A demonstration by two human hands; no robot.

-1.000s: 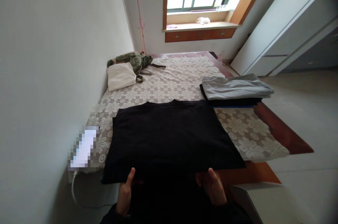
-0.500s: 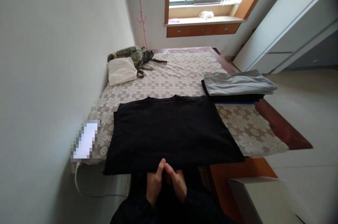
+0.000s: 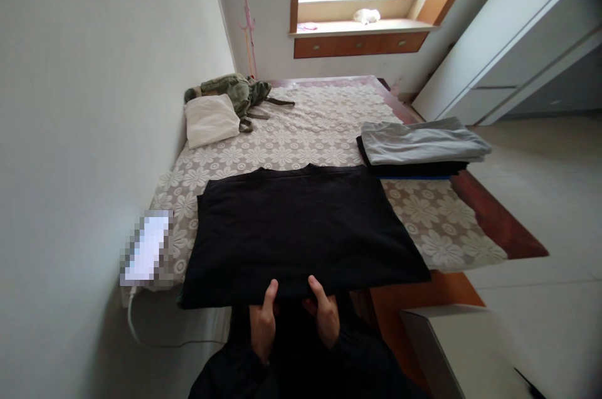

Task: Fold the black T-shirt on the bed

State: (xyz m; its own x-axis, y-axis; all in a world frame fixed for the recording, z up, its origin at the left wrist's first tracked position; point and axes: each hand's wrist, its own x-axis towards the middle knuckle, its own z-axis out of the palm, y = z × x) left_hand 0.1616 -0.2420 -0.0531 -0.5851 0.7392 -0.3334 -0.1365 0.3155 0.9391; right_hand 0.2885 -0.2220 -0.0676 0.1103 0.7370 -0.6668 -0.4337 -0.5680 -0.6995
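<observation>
A black shirt [image 3: 301, 229] lies spread flat in a wide shape on the bed, its neckline along the far edge. Its near edge hangs over the bed's front. My left hand [image 3: 263, 324] grips that near edge, thumb on top and fingers underneath, mostly hidden by the cloth. A short way to the right, my right hand [image 3: 325, 317] pinches the same edge in the same manner. The thumbs are apart, with black fabric between them. Beyond the shirt's far right corner sits a stack of folded clothes, grey cloth [image 3: 421, 142] over black cloth [image 3: 418, 170].
A patterned bedspread [image 3: 310, 110] covers the bed. Near the left wall are a green backpack [image 3: 239, 91], folded white cloth [image 3: 211, 120] and a blurred-out phone [image 3: 149, 248] on a cable [image 3: 160, 344]. A white box [image 3: 470, 349] stands at the lower right.
My hands have slid apart along the near edge; the thumbs were together and are now separated. The shirt stays flat. The view has shifted slightly.
</observation>
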